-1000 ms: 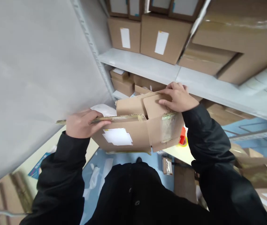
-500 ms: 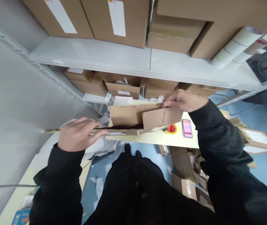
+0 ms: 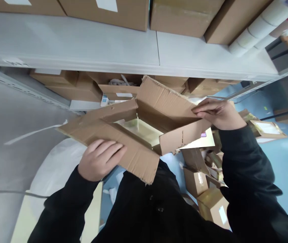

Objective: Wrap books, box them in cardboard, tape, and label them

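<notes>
A cardboard box (image 3: 169, 98) is held up in front of me, its flaps spread outward and its walls forming a slanted frame. Through its middle the pale tabletop shows, so the bottom is not closed. My left hand (image 3: 102, 160) grips the near flap, fingers curled on its outer face, thumb hidden. At the far right corner my right hand (image 3: 217, 113) pinches the edge of another flap between thumb and fingers. Partly covered by the box, a phone (image 3: 203, 134) lies on the pale table (image 3: 204, 143).
A grey metal shelf (image 3: 95, 44) spans the space ahead, with cardboard boxes above and below it. White rolls (image 3: 260, 27) stand at its right end. More boxes (image 3: 197, 182) lie on the blue floor to the right. A white plastic bag (image 3: 57, 168) is at left.
The box went from nearly flat to spread open, its flaps folding outward. My left hand moved right and down with the near flap; my right hand moved right. The view has shifted too.
</notes>
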`<state>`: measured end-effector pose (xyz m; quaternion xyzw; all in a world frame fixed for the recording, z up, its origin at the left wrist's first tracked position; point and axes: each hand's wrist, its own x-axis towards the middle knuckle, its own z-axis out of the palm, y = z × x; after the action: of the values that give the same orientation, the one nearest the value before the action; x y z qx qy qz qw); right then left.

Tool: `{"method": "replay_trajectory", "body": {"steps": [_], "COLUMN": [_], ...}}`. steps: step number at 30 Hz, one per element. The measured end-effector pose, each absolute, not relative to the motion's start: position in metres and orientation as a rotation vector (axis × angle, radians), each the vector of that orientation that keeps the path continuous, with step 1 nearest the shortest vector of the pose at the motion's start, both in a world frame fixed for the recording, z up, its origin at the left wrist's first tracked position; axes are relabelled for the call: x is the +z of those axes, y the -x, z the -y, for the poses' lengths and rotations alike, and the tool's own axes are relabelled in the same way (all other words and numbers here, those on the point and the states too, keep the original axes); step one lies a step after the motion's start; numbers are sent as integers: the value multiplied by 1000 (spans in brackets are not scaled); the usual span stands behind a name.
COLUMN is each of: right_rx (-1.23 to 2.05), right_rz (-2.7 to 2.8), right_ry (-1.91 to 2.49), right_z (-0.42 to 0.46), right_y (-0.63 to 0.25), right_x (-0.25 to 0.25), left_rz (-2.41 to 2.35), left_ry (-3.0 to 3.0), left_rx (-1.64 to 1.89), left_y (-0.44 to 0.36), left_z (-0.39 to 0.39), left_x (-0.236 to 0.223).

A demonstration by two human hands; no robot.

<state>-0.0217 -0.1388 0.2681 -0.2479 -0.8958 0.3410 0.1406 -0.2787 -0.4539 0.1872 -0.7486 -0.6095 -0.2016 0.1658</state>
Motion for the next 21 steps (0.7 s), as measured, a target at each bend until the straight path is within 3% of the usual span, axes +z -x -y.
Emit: {"method": "replay_trajectory", "body": {"steps": [8, 21], "right_rx": [759, 333], "right_rz": [2649, 2818], "right_ry": [538, 347], "right_z": [129, 102], "right_y": [36, 68], "right_x": [254, 204], "left_rz": [1680, 2288], "left_ry": [2291, 2048], "left_rx": [-434, -183], "left_y": [204, 114], "left_z": [440, 332], "left_x": [232, 191]}}
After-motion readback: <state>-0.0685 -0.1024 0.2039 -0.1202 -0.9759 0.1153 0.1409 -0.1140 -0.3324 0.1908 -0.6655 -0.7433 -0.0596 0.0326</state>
